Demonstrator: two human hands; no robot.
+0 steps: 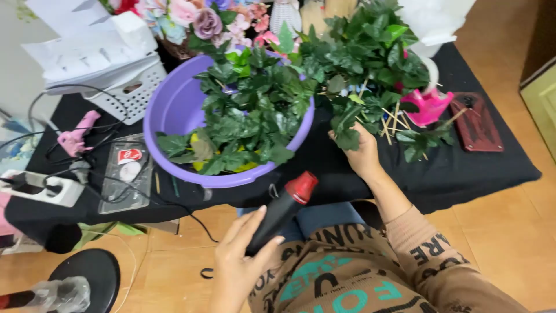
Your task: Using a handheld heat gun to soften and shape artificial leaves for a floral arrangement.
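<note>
Nearest, the left hand [238, 268] is closed around a black heat gun with a red nozzle [284, 210], held just below the tabletop [463, 168] edge. Farther, the purple plastic basin [174, 110] on the black tabletop is full of green artificial leaves [249, 116]. The right hand [364, 153] grasps a leafy stem bunch [370, 64] beside the basin. Behind, a white basket [130, 93] holds white pieces.
</note>
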